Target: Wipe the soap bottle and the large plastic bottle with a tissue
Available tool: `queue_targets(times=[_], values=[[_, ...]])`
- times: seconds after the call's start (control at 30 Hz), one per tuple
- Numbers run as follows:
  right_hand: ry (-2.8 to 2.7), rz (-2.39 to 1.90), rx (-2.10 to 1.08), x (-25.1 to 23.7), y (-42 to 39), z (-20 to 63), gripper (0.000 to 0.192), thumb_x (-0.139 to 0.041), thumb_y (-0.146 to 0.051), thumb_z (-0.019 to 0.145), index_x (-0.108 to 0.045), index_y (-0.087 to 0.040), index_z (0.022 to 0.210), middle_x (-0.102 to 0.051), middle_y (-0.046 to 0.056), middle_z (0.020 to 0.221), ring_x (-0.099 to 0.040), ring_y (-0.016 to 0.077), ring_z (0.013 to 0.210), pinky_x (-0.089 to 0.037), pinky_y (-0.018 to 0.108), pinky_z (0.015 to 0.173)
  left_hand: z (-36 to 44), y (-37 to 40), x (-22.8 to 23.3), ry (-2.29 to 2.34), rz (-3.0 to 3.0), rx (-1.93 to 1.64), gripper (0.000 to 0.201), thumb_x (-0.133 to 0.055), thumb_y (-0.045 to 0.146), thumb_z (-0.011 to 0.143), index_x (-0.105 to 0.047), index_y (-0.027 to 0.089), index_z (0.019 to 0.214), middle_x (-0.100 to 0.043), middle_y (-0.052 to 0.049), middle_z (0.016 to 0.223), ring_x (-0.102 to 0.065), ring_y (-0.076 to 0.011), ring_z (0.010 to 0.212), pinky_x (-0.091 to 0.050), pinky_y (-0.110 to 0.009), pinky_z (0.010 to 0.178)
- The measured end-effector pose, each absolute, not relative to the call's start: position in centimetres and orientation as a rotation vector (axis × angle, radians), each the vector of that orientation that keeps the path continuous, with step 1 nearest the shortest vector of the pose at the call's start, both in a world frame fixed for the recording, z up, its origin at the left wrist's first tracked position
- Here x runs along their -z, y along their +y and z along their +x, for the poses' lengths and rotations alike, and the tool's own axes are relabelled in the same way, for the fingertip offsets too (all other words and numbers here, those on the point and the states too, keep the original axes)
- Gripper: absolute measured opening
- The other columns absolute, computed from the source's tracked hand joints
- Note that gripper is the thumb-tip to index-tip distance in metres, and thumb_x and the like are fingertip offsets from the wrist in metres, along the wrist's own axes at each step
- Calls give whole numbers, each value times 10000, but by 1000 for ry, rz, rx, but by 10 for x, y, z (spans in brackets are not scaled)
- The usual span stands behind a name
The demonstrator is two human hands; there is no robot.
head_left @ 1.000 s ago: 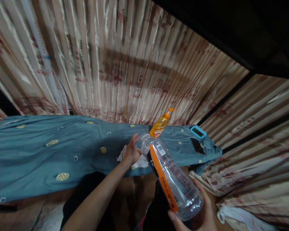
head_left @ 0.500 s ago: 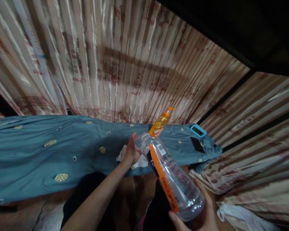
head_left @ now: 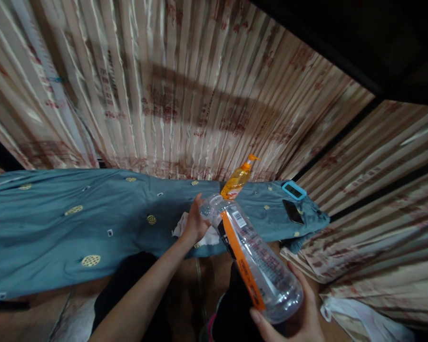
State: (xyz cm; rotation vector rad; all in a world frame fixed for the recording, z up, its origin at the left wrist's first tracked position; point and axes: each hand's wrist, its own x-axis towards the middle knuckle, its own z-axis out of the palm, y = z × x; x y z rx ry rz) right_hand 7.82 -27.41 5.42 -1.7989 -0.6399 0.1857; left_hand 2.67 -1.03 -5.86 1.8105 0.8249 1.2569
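Clear plastic fills the right hand [head_left: 299,323]: its fingers wrap the base of a large empty bottle [head_left: 257,259] with an orange strip down its label, held tilted so the neck points up and away toward the left hand [head_left: 196,223]. That left hand is closed about the mouth of the bottle, fingers curled at the cap end; whether a cap sits under them cannot be told. Compared with a second ago, both hands keep the same grip and the bottle has hardly shifted, its base sitting only slightly lower and to the right in view.

Just under the left hand lies a crumpled white tissue [head_left: 181,225] on a blue-grey cloth [head_left: 74,228] dotted with small yellow patches, which spreads far out to the left. Right behind the bottle's neck stands an orange pump bottle [head_left: 238,179], leaning, on the same cloth. Farther to the right of the hands, near the cloth's end, lie a small device with a blue rim [head_left: 294,190] and, just beside it, a dark phone [head_left: 293,212]. Both stay where they were, as does the pump bottle.

Beyond the cloth hangs a pleated, shiny curtain [head_left: 164,95] with red print, which runs on to the right of the hands. Below the right hand, at the lower corner, a white bag [head_left: 364,320] shows.
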Motion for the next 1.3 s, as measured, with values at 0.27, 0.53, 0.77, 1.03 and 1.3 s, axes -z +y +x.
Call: queue_targets(times=[0.27,0.53,0.77,1.03,1.3], values=[[-669,-1776,-203,-53,-274,83,1003,-804,-444,545,-362,-161,1400,-476,233,1398,-470,456,1268,-363,633,1032,27,-11,53,888,1783,-1301,785,-697,153,688,-353,214,1392,-575,-96,1249,-590,-262,1141,-481,-473,1029],[-736,-1747,-201,-48,-277,89,972,-818,-431,564,-366,-194,1391,-462,216,1407,-435,442,1308,-295,652,1086,28,-9,53,884,1779,-1306,795,-733,184,674,-369,224,1379,-563,-100,1284,-588,-268,1158,-470,-467,1048],[-748,-1741,-206,-51,-276,86,970,-812,-404,579,-348,-200,1406,-444,206,1423,-425,430,1318,-283,647,1096,28,-9,55,877,1738,-1272,808,-725,161,663,-358,213,1381,-567,-106,1260,-587,-271,1149,-476,-496,1039],[-747,-1779,-202,-48,-278,88,968,-814,-419,569,-353,-213,1394,-466,191,1397,-455,425,1288,-300,638,1091,28,-7,59,852,1766,-1275,866,-737,152,636,-328,227,1397,-536,-111,1311,-566,-283,1195,-452,-512,1067],[-765,-1733,-185,-49,-277,87,955,-821,-391,571,-367,-213,1391,-423,191,1454,-402,418,1344,-248,634,1125,21,-11,49,867,1815,-1232,855,-734,184,657,-308,172,1398,-561,-144,1287,-585,-289,1188,-461,-503,1058]])
